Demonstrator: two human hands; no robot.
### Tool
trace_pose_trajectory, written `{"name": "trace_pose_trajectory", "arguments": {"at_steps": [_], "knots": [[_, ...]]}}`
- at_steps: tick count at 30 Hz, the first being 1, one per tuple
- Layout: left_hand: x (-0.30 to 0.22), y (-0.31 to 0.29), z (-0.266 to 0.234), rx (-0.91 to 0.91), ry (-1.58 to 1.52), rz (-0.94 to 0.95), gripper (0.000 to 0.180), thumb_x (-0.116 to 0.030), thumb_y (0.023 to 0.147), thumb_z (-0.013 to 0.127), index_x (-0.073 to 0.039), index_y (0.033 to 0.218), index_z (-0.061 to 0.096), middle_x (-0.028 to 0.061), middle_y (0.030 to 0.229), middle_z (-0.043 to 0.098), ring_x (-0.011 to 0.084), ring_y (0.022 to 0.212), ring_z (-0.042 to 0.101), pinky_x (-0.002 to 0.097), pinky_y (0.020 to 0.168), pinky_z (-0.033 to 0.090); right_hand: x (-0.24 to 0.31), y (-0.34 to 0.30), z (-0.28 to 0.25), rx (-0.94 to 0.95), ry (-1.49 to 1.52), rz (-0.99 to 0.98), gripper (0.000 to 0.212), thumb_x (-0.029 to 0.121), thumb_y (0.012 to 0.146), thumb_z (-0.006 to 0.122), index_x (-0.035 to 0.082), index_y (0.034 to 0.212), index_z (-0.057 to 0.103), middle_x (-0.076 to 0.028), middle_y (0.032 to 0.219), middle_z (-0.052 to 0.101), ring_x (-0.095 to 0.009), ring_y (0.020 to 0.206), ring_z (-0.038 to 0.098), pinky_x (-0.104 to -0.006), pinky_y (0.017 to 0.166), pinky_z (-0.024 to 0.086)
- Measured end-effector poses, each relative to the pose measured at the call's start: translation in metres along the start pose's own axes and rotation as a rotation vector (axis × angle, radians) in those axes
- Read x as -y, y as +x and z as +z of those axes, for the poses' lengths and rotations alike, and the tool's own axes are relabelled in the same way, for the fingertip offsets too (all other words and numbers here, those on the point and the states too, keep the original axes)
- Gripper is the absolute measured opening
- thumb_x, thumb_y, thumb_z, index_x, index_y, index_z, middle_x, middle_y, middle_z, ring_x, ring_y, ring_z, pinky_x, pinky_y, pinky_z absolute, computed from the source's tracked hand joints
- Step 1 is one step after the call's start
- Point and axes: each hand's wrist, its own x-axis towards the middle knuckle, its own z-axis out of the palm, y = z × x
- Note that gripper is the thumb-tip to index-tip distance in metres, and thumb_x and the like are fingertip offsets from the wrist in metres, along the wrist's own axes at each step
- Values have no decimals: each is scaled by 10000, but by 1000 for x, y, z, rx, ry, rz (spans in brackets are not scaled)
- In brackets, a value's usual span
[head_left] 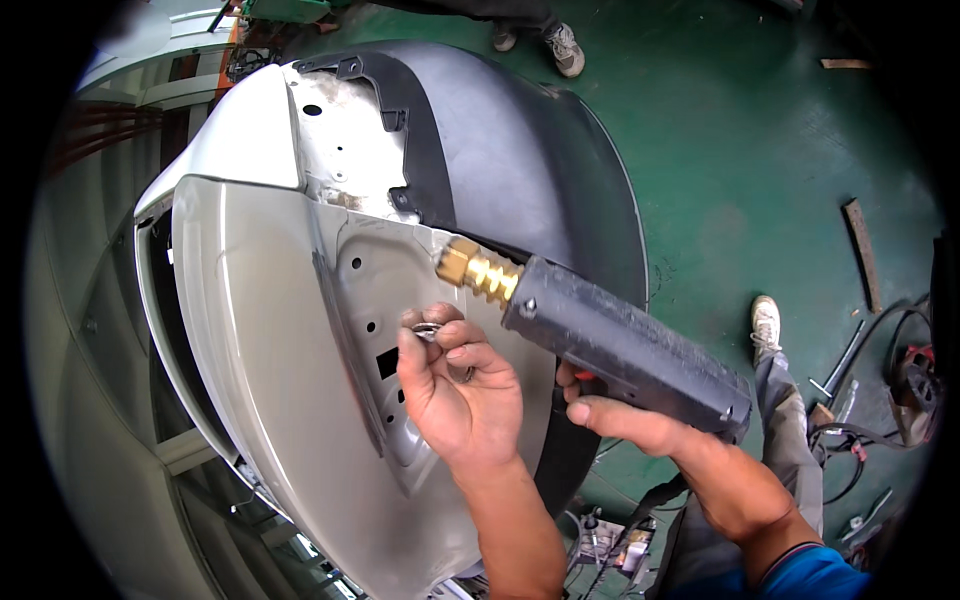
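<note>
My right hand [690, 450] is wrapped around a black welding gun [630, 335], a boxy tool with a red trigger beside my index finger. Its threaded brass tip [478, 272] points up and left, above my other hand. Between the thumb and fingertips of my left hand [465, 395] are small shiny metal rings [427, 328]; how many is hard to make out. That hand is palm up, over the recessed, holed part of a grey-beige car body panel [275, 370]. The gun's tip appears apart from the panel.
A dark bumper [510, 130] curves along the car's far side. On the green floor [730, 180] lie a wooden strip [860, 255], cables and tools [840, 410]. Another person's shoe [565, 50] is at the top. Boxes and cables [610, 540] sit below the panel.
</note>
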Motion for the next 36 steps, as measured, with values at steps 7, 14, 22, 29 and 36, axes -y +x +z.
{"name": "trace_pose_trajectory", "arguments": {"at_steps": [7,14,22,29,36], "knots": [[-3,-6,6,-83,90,100,206,-82,1006,522,-6,1185,587,81,1135,610,171,971,645,293,863,593,-3,1,-6,-64,-124,-64,369,184,725,802,45,1046,685,-54,892,671,-175,800,645,-303,750,510],[0,0,16,-140,182,141,241,-2,983,512,-3,1222,552,81,1106,621,166,962,639,265,825,601,-4,-4,-13,-101,11,-74,393,159,730,800,40,1085,683,-43,907,680,-153,816,651,-300,763,517],[-2,6,16,-183,180,240,192,-23,990,541,15,1169,601,107,1165,552,168,991,632,276,851,609,2,-2,-11,-34,108,-50,416,124,750,788,33,1133,652,-64,977,664,-160,885,640,-323,802,516],[0,2,18,-95,57,192,216,-101,1008,553,-30,1212,569,67,1077,541,141,921,593,262,762,582,8,-11,-11,18,164,7,444,121,767,784,21,1171,628,-86,1030,658,-166,956,636,-333,846,514],[3,7,12,-121,79,204,126,-112,976,610,-23,1065,605,50,1014,522,127,817,532,223,639,503,5,-19,-17,100,527,-32,492,53,778,742,13,1238,570,-89,1044,632,-191,968,623,-356,850,516]]}}
